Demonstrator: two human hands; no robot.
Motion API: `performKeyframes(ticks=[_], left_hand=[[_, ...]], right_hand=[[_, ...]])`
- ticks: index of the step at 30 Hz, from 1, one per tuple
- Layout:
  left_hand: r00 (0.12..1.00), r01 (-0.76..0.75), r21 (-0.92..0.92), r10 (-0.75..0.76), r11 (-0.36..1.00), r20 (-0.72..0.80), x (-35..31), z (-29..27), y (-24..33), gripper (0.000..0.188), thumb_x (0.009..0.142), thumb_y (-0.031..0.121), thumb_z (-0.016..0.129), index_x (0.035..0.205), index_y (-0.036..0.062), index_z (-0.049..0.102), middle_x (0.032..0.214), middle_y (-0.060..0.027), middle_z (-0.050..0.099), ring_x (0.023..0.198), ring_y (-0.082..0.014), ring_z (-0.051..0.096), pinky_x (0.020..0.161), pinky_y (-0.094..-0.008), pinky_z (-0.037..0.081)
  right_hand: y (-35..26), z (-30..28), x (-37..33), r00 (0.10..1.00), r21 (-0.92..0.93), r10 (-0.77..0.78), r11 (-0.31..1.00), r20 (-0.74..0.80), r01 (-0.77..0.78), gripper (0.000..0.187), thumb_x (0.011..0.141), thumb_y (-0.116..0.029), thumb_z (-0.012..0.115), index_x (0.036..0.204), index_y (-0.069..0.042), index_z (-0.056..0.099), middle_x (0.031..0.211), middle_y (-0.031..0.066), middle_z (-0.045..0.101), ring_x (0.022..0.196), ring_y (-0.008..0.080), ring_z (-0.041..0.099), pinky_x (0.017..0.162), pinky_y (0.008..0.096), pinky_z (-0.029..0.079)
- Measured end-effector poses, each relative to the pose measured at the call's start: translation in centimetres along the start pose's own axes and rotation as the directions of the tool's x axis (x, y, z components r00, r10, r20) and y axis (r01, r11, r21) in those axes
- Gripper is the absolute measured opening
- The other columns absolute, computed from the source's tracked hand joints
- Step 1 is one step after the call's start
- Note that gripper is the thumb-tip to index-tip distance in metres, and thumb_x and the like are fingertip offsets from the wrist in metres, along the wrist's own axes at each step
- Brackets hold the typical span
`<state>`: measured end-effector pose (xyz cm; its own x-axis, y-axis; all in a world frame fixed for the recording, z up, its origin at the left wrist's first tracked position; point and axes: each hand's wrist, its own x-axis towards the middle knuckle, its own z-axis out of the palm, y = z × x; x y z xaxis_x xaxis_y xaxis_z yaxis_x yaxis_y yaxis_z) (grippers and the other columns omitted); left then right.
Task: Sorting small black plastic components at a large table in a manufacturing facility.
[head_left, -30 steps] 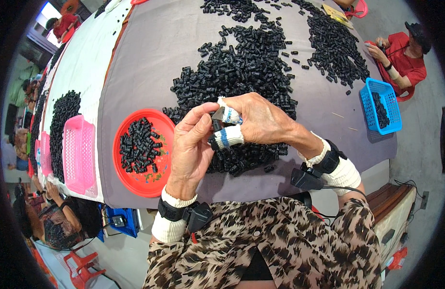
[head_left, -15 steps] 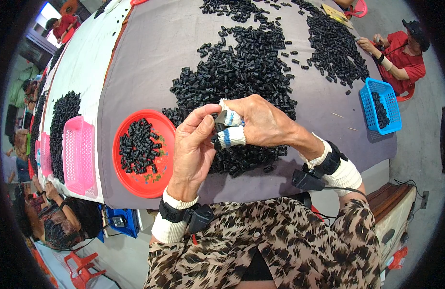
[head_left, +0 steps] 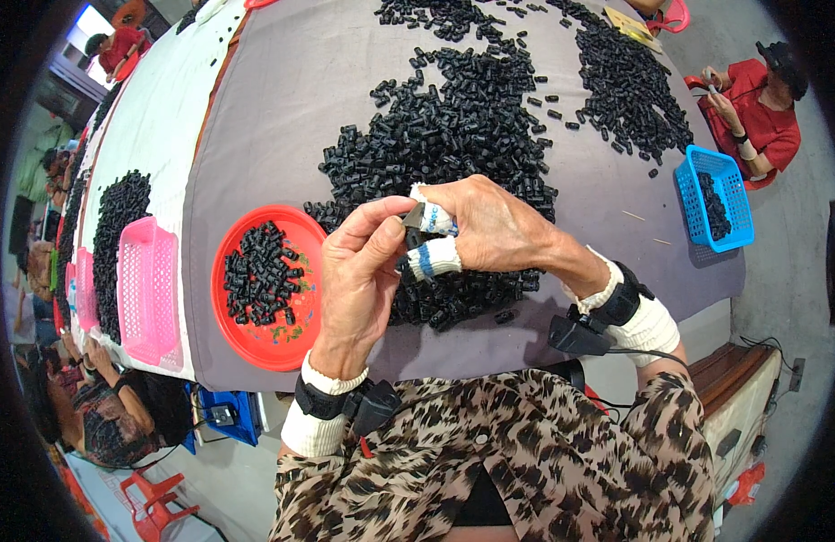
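Above the near edge of a big heap of small black cylindrical parts (head_left: 435,135), my two hands meet. My left hand (head_left: 354,280) is closed in a pinch, thumb and forefinger at a small dark piece (head_left: 414,216) with a flat grey, blade-like face. Against the same piece, from the other side, my right hand (head_left: 503,226) curls its fingers; white wrapping with blue marks covers its thumb and a finger. Whether a second small part sits between the fingers is hidden. Left of my hands, a red round tray (head_left: 223,312) carries several of the black parts.
A pink basket (head_left: 146,298) stands at the left on white cloth, beside another black heap (head_left: 119,244). To the right is a blue basket (head_left: 742,212) with black parts; a co-worker in red (head_left: 751,117) sits behind it. Another heap (head_left: 625,90) lies far right.
My hands stay together in nearly the same place; the dark piece has tilted, showing more of its grey face. The co-worker at right has drawn both hands back from the heap.
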<state>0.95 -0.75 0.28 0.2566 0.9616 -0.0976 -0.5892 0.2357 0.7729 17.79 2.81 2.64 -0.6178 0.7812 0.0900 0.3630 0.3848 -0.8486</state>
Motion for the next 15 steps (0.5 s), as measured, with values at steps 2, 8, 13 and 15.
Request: performKeyframes(ticks=[2,8,13,15], left_hand=[[1.000,-0.003,-0.001,0.003,1.000,0.003,-0.01,0.00,0.02,0.022,0.086,0.011,0.058,0.104,-0.0008,0.058,0.094,-0.0051,0.062,0.082,-0.0105,0.058,0.075,-0.0242,0.047],[1.000,-0.002,0.009,0.002,1.000,-0.004,-0.04,0.13,-0.01,0.022,0.086,0.010,0.058,0.104,-0.0009,0.058,0.095,-0.0054,0.062,0.083,-0.0109,0.058,0.076,-0.0244,0.047],[1.000,0.009,-0.044,-0.009,0.999,0.007,0.25,0.14,0.00,0.022,0.085,0.011,0.058,0.104,-0.0006,0.058,0.095,-0.0057,0.062,0.084,-0.0109,0.058,0.076,-0.0249,0.047],[1.000,0.011,-0.051,-0.010,0.999,0.011,0.17,0.20,0.10,0.022,0.085,0.011,0.058,0.105,-0.0005,0.058,0.094,-0.0055,0.062,0.084,-0.0106,0.058,0.076,-0.0247,0.047]], right_hand=[[0.07,0.01,0.00,1.000,-0.002,-0.010,1.000,-0.004,0.010,0.028,0.071,-0.020,0.067,0.086,0.000,0.055,0.068,0.0089,0.057,0.059,0.0166,0.052,0.056,0.0323,0.043],[-0.15,-0.15,-0.09,1.000,-0.006,-0.006,1.000,0.028,0.006,0.026,0.072,-0.019,0.065,0.085,0.000,0.055,0.067,0.0085,0.057,0.058,0.0157,0.051,0.055,0.0318,0.042],[-0.05,0.07,-0.31,0.999,0.067,-0.033,0.997,-0.043,0.036,0.026,0.070,-0.018,0.068,0.084,0.000,0.055,0.066,0.0061,0.057,0.059,0.0130,0.050,0.055,0.0298,0.042],[-0.31,-0.13,-0.32,0.998,0.112,0.036,0.993,-0.056,-0.030,0.028,0.069,-0.019,0.070,0.084,-0.001,0.056,0.066,0.0038,0.055,0.059,0.0116,0.050,0.054,0.0288,0.041]])
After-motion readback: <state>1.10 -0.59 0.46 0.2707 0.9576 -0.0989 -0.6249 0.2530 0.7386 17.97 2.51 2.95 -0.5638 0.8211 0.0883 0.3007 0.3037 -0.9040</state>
